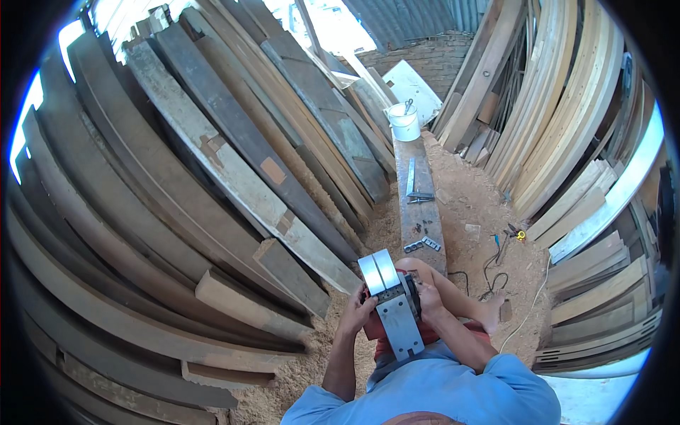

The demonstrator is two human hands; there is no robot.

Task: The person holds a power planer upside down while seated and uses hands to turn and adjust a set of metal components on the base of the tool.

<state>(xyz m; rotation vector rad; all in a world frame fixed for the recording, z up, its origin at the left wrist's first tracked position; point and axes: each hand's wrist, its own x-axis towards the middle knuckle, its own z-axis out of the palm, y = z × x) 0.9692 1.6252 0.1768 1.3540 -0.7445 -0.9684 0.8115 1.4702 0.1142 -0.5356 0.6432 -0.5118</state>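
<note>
In my lap I hold an electric hand planer (pixel 401 323) with its flat metal sole turned up. My left hand (pixel 360 310) is closed round its left side, the thumb near the gap between the two sole plates. On the opposite side my right hand (pixel 428 300) grips the planer body; its fingers are partly hidden. Just ahead, on a narrow wooden bench (pixel 423 210), lie two slotted metal pieces (pixel 423 244) and several small dark parts (pixel 423 227). A metal try square (pixel 413 183) rests farther along.
A white bucket (pixel 404 127) with a tool in it stands at the bench's far end. Timber boards (pixel 234 163) lean in rows on the left, more planks (pixel 559 120) on the right. Sawdust covers the floor (pixel 464 177), where a dark cable (pixel 489 273) and a yellow item (pixel 521 235) lie.
</note>
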